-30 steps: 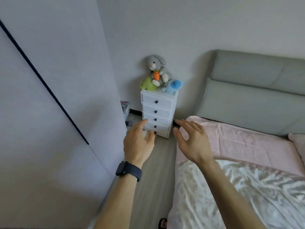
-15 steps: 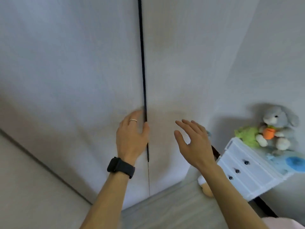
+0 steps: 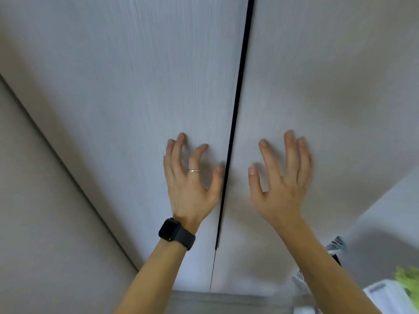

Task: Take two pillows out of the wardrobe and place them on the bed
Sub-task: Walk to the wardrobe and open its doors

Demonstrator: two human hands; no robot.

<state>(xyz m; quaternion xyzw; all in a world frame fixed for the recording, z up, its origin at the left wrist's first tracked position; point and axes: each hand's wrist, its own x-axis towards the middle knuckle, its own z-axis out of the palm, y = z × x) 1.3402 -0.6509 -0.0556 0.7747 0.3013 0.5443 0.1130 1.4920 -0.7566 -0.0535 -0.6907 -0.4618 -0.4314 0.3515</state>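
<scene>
Here, the left hand (image 3: 192,180) and the right hand (image 3: 281,177) are both open with fingers spread, empty, fingertips at the closed wardrobe (image 3: 136,87) doors, one on either side of the dark door gap (image 3: 235,114). The pillows are not visible. Below the right hand, a white drawer unit (image 3: 385,295) and a green blur (image 3: 408,278) are cut off and indistinct.
</scene>
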